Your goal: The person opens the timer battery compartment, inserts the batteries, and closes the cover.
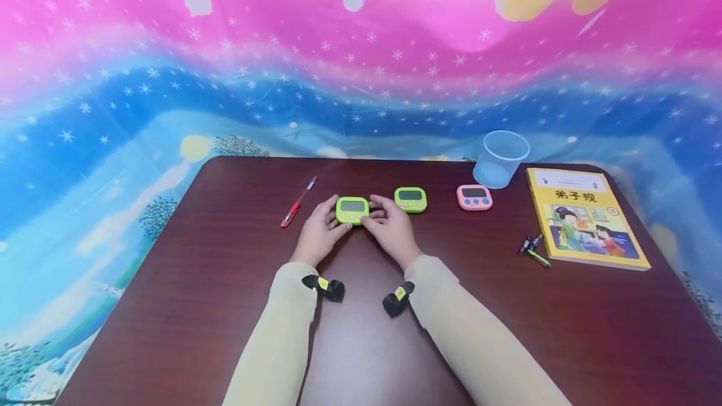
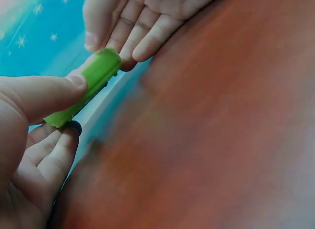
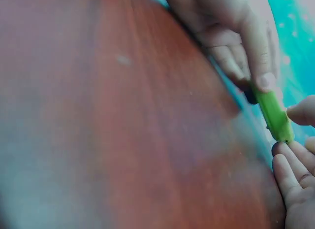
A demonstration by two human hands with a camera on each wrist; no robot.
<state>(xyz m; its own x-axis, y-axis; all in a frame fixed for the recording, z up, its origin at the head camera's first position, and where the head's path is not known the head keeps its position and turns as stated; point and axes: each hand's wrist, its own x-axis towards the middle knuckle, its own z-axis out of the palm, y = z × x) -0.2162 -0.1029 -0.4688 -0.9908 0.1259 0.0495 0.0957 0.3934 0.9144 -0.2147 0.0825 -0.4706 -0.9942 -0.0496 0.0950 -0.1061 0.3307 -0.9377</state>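
Timer [image 1: 352,210] between both hands

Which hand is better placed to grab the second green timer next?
Right. The right hand lies beside the second green timer, while the left hand is across the held green timer from it. Both hands grip that one now.

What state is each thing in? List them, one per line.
Green timer in hand: held off the table by both hands, screen blank.
Second green timer: lying flat, untouched.
Pink timer: lying flat, untouched.
Plastic cup: upright, looks empty.
Red pen: lying flat, capped.
Book: closed, cover up.
Left hand: pinching the held timer.
Right hand: pinching the held timer.
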